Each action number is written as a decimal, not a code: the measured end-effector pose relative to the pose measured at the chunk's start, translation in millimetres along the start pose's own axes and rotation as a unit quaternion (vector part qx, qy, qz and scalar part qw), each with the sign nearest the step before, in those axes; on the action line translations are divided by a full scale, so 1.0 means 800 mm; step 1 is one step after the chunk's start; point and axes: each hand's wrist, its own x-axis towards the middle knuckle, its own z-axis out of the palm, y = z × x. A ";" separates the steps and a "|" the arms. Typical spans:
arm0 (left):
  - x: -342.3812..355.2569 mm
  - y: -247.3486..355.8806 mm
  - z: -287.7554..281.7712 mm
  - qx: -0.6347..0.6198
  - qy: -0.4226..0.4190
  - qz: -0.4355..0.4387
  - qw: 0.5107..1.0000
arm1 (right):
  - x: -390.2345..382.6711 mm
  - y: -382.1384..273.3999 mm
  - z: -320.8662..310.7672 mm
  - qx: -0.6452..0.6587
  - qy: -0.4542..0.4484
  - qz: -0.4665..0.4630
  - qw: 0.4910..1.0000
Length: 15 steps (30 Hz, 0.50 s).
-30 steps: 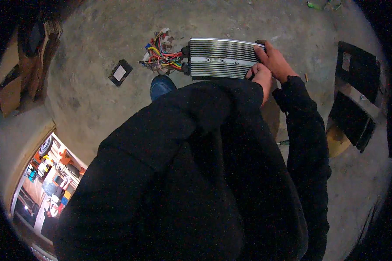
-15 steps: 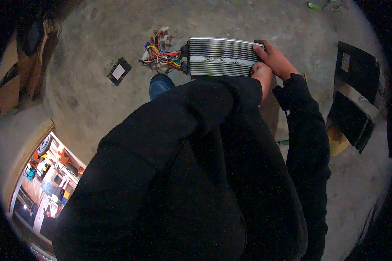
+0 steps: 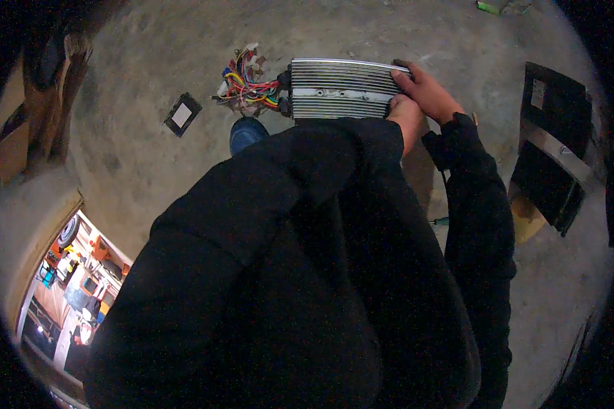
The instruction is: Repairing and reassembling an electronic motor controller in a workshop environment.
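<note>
The left hand (image 3: 408, 121) pokes from its dark sleeve, fingers hidden against the ribbed metal box (image 3: 341, 90). Just beyond, the right hand (image 3: 431, 93) clamps the box's end, fingers curled over. Coloured wires (image 3: 247, 87) spill from its far end above the concrete floor (image 3: 136, 157).

so it's a ribbed silver metal box (image 3: 341, 88), looks like some kind of controller, long and rectangular with fins running lengthwise and a flat strip down the middle with a few screw holes. It's held up off the concrete floor, lying flat and level, long side going left to right. A messy bunch of wires (image 3: 245, 85) in red, yellow, green and blue with white plugs sticks out of its left end
</note>
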 end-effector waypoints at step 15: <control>-0.004 0.004 0.003 0.074 -0.023 0.001 0.997 | -0.002 0.000 -0.002 -0.040 0.007 -0.001 0.999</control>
